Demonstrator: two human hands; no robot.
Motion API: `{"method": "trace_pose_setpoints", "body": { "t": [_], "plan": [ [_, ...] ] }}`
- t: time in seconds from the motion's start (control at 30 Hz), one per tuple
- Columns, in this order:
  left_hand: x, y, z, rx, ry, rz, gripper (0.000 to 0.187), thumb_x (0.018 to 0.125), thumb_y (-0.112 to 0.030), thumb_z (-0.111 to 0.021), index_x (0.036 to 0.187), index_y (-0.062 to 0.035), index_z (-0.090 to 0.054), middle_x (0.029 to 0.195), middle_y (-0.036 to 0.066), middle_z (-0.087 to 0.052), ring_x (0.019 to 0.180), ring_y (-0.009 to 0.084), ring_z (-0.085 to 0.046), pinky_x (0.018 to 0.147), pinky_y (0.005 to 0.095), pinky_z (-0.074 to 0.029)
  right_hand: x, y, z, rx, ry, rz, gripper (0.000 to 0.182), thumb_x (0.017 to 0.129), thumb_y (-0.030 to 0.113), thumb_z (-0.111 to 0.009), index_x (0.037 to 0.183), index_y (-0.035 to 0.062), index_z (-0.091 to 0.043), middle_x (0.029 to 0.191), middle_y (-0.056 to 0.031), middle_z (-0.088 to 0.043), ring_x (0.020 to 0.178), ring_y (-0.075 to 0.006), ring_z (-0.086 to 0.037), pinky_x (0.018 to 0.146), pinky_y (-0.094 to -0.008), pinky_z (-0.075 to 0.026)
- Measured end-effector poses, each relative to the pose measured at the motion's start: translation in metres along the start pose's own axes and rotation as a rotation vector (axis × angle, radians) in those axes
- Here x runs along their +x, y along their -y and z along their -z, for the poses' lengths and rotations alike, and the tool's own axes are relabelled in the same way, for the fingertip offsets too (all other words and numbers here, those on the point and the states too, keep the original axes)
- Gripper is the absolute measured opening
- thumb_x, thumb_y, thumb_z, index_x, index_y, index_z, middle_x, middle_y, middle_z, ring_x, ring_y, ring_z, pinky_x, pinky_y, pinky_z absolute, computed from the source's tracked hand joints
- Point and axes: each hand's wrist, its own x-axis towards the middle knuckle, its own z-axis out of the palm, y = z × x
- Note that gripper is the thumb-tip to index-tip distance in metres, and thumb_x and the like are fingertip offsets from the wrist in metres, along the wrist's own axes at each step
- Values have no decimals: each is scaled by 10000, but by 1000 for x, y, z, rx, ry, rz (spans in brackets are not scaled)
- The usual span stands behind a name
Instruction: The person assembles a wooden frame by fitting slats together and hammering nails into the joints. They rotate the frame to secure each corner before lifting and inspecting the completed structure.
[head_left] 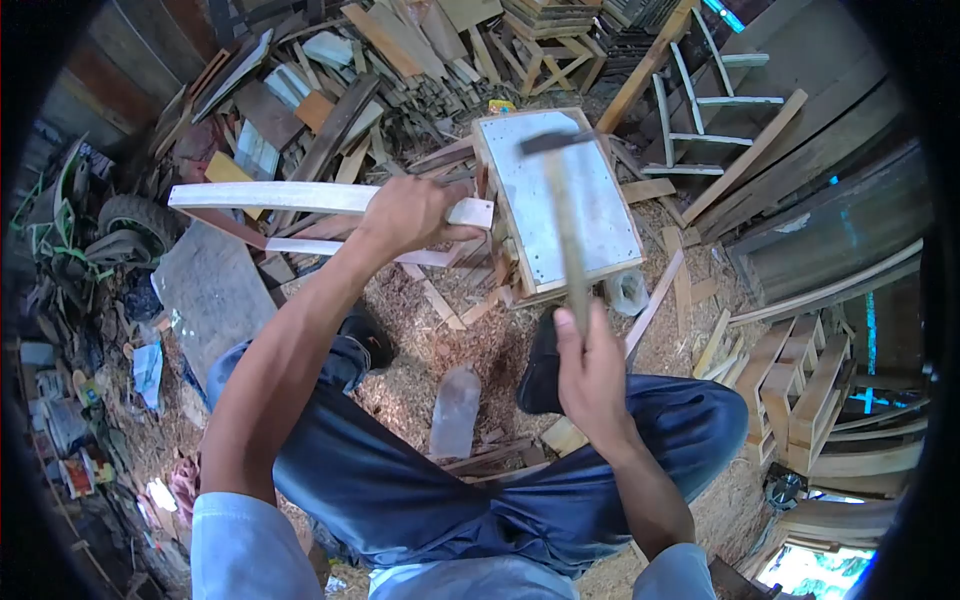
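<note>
My left hand (412,215) is closed around a pale wooden frame (270,197) made of narrow strips, near its right end. That end rests by the left edge of a low wooden block (565,200) topped with a light sheet that has nails or holes along its border. In my right hand (592,370) is a hammer (565,220), gripped low on its wooden handle. The dark hammer head hangs over the upper part of the block, slightly blurred. Fingers of the left hand partly hide the frame.
Scrap boards (330,110) are heaped at the back left. A plastic bottle (456,410) lies on the sawdust floor between my legs. Wooden crates (800,385) stand at right, a slatted frame (700,110) leans at back right, and a wheel (135,220) sits at left.
</note>
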Motion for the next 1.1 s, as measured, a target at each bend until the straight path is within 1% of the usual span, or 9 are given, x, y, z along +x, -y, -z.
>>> {"method": "trace_pose_setpoints", "body": {
  "t": [0.1, 0.17, 0.23, 0.43, 0.47, 0.57, 0.77, 0.87, 1.1],
  "plan": [
    [-1, 2, -5, 23, 14, -7, 638, 774, -678, -580, 1011, -93, -671, 643, 131, -651, 668, 320, -676, 617, 424, -533, -6, -4, -4, 129, -143, 7, 258, 988, 239, -499, 993, -18, -474, 648, -241, -552, 587, -463, -547, 526, -444, -420],
    [1, 2, -3, -35, 1, -34, 624, 784, -659, -589, 1028, -89, -666, 641, 136, -648, 669, 320, -676, 614, 424, -532, -1, -26, -14, -207, 142, -88, 249, 992, 235, -495, 981, -11, -467, 639, -232, -548, 579, -432, -565, 528, -443, -423],
    [3, 1, -2, -11, 10, -23, 618, 785, -649, -595, 1036, -89, -666, 650, 137, -651, 673, 320, -676, 615, 425, -532, 4, -20, -8, -262, 121, -70, 252, 993, 239, -495, 984, -11, -463, 638, -227, -546, 582, -409, -579, 530, -444, -422],
    [0, 2, -5, -2, 1, -9, 603, 779, -629, -614, 1080, -109, -668, 700, 136, -673, 678, 324, -675, 614, 431, -531, -4, -1, -3, 122, -128, 8, 272, 997, 251, -490, 1014, -19, -459, 636, -218, -529, 570, -415, -560, 511, -455, -402],
    [-1, 4, -8, -10, -33, -23, 604, 777, -630, -614, 1078, -110, -668, 698, 139, -671, 675, 325, -673, 612, 432, -530, -3, -4, -6, 6, -54, 3, 223, 976, 168, -500, 1007, -46, -448, 624, -249, -574, 608, -483, -581, 541, -500, -445],
    [3, 2, -5, -15, -41, -27, 609, 773, -633, -615, 1083, -110, -665, 695, 146, -667, 671, 329, -671, 607, 433, -528, 6, -20, -11, -180, 167, -80, 243, 984, 189, -496, 998, -50, -457, 632, -251, -576, 614, -474, -587, 549, -491, -451],
    [0, 0, -2, 25, 9, -14, 609, 774, -644, -606, 1067, -112, -655, 674, 138, -663, 660, 317, -674, 599, 426, -527, 3, 8, 0, 95, -40, -43, 228, 985, 181, -476, 969, -46, -467, 646, -299, -576, 690, -479, -606, 565, -543, -444],
    [2, 3, -5, 18, 11, -14, 599, 781, -646, -598, 1056, -117, -654, 695, 129, -669, 668, 310, -677, 602, 413, -530, 7, -14, -8, -183, 210, -136, 250, 991, 188, -467, 985, -61, -451, 626, -294, -574, 662, -483, -604, 553, -540, -449],
    [1, 4, -5, 51, 28, -15, 628, 778, -658, -592, 1046, -93, -653, 640, 121, -652, 617, 298, -669, 576, 400, -525, 2, -3, -6, 74, -56, 29, 271, 990, 202, -453, 999, -69, -440, 614, -321, -566, 667, -518, -589, 600, -578, -459]
  ]
}}
